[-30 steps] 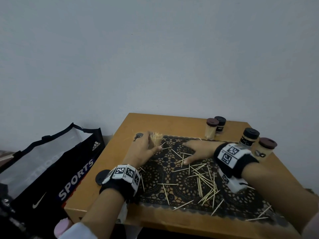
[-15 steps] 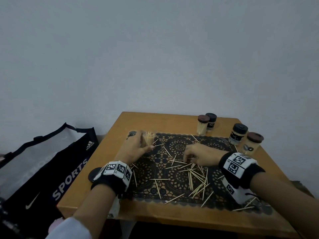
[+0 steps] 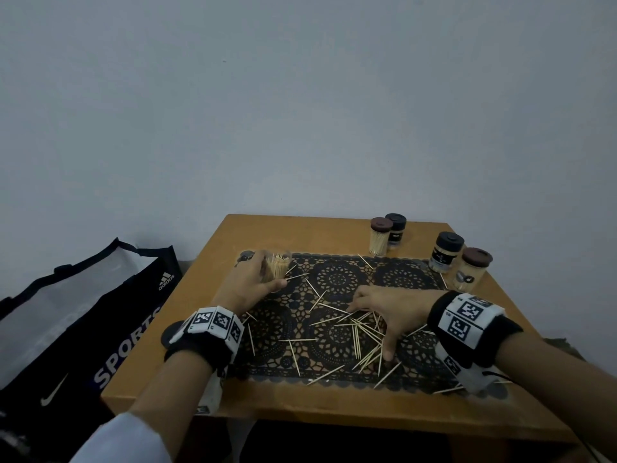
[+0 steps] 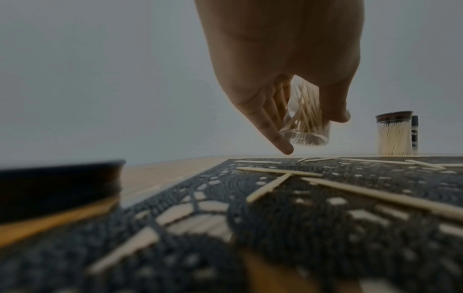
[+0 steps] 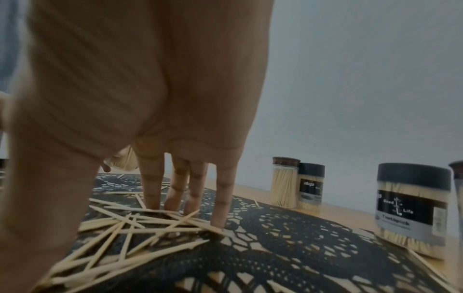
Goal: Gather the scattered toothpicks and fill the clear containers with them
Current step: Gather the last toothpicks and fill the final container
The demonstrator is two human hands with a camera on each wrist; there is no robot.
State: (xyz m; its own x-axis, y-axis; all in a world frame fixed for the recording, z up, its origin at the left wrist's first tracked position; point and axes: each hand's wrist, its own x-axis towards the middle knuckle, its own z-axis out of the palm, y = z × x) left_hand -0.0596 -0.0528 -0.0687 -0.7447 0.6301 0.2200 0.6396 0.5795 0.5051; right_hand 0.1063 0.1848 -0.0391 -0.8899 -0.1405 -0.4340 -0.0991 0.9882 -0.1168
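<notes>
Right hand (image 3: 387,305): half a second ago bunched, now fingers (image 5: 150,190) spread wide, raking toothpicks (image 3: 360,332) mid-mat (image 3: 337,279). Left hand (image 3: 248,285): grips part-filled clear container (image 4: 304,119), mat's far-left corner. Next load nearly gathered.

Bare left hand (image 3: 248,285) and right hand (image 3: 389,307), each wrist wrapped in a wide black band (image 3: 197,354) topped by white blocks printed with black square-code markers (image 3: 215,324). Matching band (image 3: 467,335) on the right wrist, with markers (image 3: 465,312) on top and a white camera unit (image 3: 467,374) slung beneath, a thin dark cable trailing from it. Pale sleeve cuff (image 3: 120,439) at the left forearm.
</notes>
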